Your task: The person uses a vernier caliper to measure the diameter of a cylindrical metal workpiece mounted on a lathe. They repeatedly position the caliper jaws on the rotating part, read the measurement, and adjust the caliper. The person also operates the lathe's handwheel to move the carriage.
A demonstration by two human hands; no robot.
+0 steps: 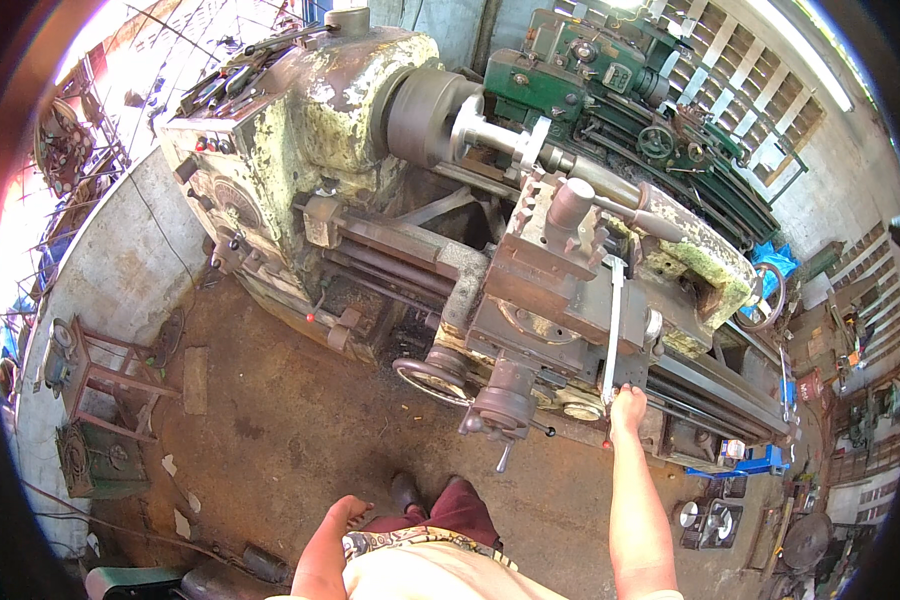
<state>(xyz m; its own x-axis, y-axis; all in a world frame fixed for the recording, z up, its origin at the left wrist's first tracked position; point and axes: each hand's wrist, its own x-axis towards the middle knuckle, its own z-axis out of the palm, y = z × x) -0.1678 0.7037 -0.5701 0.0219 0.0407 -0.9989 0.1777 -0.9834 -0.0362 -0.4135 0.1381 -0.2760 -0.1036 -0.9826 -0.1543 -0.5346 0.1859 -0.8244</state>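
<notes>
At the carriage of a large metal lathe [320, 100], my right hand [627, 408] is closed beside the lower end of a long pale metal bar [613, 325]. What its fingers wrap round is hidden; a red knob [607, 444] shows just beneath. My left hand [346, 512] hangs by my waist, fingers loosely bent and apart, with nothing visible in it. A shiny flanged shaft [495, 135] runs between the smooth, blurred chuck [430, 115] and the tailstock [700, 250]. The tool post [568, 205] stands close to the shaft's near side.
A carriage handwheel [435, 380] and a crank handle [503, 455] jut toward me. Loose tools [235, 85] lie on the headstock. Behind stands a green lathe [540, 80]. A wooden stool [120, 370] is at left, and a blue tray [765, 463] sits at right.
</notes>
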